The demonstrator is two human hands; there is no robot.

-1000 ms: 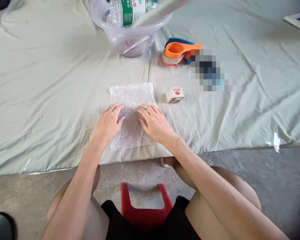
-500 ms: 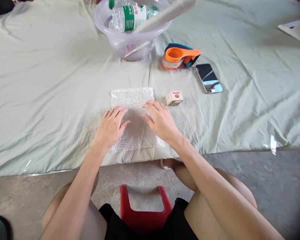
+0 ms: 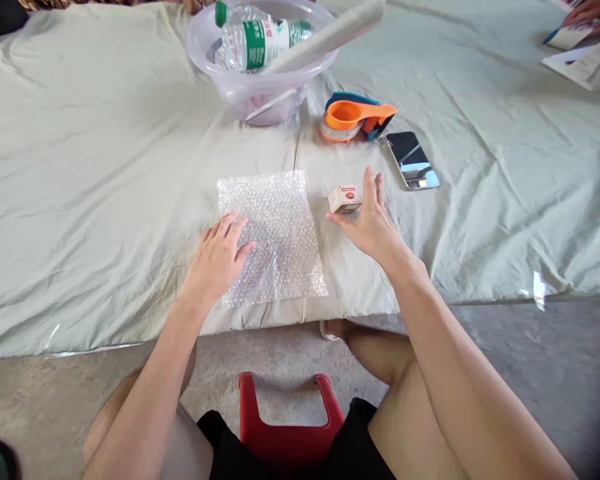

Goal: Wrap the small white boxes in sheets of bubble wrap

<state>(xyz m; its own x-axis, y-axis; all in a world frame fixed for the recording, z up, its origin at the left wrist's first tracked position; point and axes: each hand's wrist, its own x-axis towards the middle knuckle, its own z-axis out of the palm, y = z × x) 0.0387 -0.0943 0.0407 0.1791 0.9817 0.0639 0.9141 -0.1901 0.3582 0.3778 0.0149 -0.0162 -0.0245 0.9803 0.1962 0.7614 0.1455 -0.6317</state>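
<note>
A sheet of bubble wrap (image 3: 280, 240) lies flat near the front edge of the cloth-covered table. My left hand (image 3: 217, 253) rests over its left side, fingers apart, holding nothing. To the right of the sheet sits a small white and brown box (image 3: 345, 199) with red print. Around the box's front and right side my right hand (image 3: 373, 220) is spread, thumb at its lower left and fingers raised on the right. Whether the thumb touches the box I cannot tell.
A translucent basin (image 3: 265, 87) with plastic bottles and a roll stands at the back. An orange tape dispenser (image 3: 347, 119) and a phone (image 3: 411, 160) lie behind the box. Another person's hand (image 3: 593, 13) is at the far right. A red stool (image 3: 290, 433) is below.
My right hand has moved right, off the bubble wrap, to the small box, with its fingers spreading. My left hand has barely moved. Another person's hand has appeared at the upper right.
</note>
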